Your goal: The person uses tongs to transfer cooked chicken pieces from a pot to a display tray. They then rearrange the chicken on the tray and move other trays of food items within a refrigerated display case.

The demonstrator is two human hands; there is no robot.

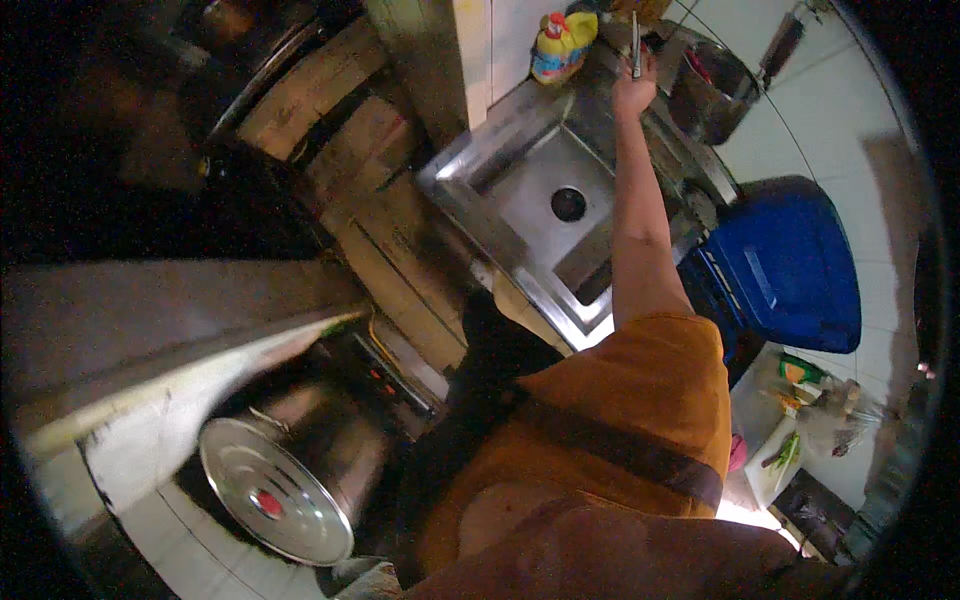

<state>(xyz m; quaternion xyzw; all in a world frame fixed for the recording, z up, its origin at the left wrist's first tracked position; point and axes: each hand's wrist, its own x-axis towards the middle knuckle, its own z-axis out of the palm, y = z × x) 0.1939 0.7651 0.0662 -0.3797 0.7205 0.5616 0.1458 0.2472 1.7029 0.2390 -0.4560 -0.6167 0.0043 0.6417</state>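
My right hand (pixel 636 86) reaches across the stainless steel sink (pixel 480 217) to its far corner. Its fingers are closed around a thin, silver-coloured metal utensil (pixel 636 45), whose exact kind I cannot make out. Left of that hand stands a yellow bottle (pixel 562 49) with a red cap and a blue label. To the right is a dark metal pan (pixel 712 97) with a handle, and something red shows inside it. Below my forearm, the basin has a round dark drain (pixel 568 204). My left hand is out of view.
A blue plastic container (pixel 787 262) stands right of the sink. Beyond it, green vegetables (pixel 786 451) lie on a white board near a clear plastic bag (pixel 844 412). At lower left, a tall metal pot has a lid (pixel 277 491) with a red knob, beside an appliance with red lights (pixel 382 381).
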